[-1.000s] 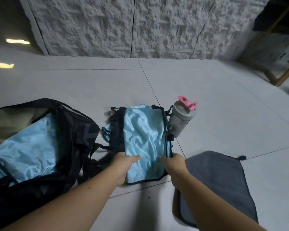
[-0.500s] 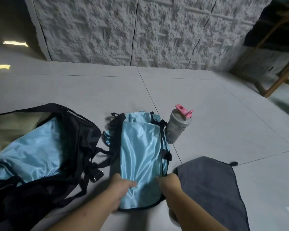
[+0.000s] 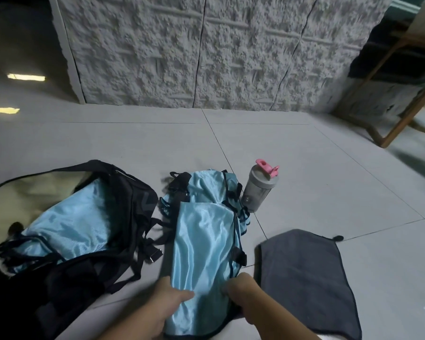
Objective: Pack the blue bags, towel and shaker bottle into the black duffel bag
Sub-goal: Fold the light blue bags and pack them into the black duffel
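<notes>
On the tiled floor (image 3: 304, 168), front & centre, a blue bag (image 3: 204, 253) lies lengthwise, its near end gripped by both hands: left hand (image 3: 157, 307) curls round the left edge w/ thumb laid on top of the shiny fabric, right hand (image 3: 245, 298) clenches the right corner, fingers tucked under the black trim. A 2nd blue bag (image 3: 206, 187) sits just beyond & partly under the first, black straps bunched along its left side. Black duffel bag (image 3: 123, 217) lies to the left, unzipped & gaping, w/ another blue bag (image 3: 69, 229) already inside against a pale lining; its straps & a metal buckle (image 3: 155, 253) spill onto the floor between duffel & the held bag. Shaker bottle (image 3: 258, 190), grey w/ pink flip cap, stands upright just beside the far bag's right edge, touching or nearly so, can't tell which. Dark grey towel (image 3: 304, 278) lies flat on the right, close to the right hand, a small loop at its far corner. Rough white wall (image 3: 206, 57) at back; wooden frame (image 3: 402, 94) at far right.
</notes>
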A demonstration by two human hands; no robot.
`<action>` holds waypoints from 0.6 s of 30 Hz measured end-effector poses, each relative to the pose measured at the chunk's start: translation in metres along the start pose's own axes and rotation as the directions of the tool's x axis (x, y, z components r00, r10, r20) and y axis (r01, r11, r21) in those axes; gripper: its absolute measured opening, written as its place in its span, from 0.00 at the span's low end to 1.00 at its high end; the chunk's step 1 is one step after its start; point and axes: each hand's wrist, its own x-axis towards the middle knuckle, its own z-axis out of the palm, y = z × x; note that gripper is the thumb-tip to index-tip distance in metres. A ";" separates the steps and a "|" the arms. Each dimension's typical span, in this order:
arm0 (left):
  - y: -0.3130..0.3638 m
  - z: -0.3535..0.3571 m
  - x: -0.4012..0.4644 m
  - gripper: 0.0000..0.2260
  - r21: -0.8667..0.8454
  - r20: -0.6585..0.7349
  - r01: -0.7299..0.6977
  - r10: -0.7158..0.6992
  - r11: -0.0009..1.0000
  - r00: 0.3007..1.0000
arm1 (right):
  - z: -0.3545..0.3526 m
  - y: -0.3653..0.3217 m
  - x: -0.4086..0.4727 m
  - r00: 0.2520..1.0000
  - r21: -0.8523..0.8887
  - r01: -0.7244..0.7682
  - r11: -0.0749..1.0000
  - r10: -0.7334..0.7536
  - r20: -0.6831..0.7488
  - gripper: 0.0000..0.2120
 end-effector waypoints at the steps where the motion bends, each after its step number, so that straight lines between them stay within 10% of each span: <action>1: 0.003 -0.002 -0.002 0.19 -0.014 -0.008 -0.009 0.009 1.000 1.000 | -0.002 -0.001 0.000 1.000 -0.015 0.001 1.000 -0.001 -0.012 0.07; 10: 0.015 0.006 0.025 0.08 0.012 -0.012 0.006 -0.005 1.000 1.000 | -0.012 0.002 0.020 0.991 -0.173 0.082 0.982 -0.100 -0.093 0.10; 18: 0.052 0.015 0.034 0.14 -0.001 -0.212 -0.149 0.145 0.989 0.967 | -0.021 -0.012 0.041 0.805 -0.081 0.389 0.918 -0.381 -0.455 0.24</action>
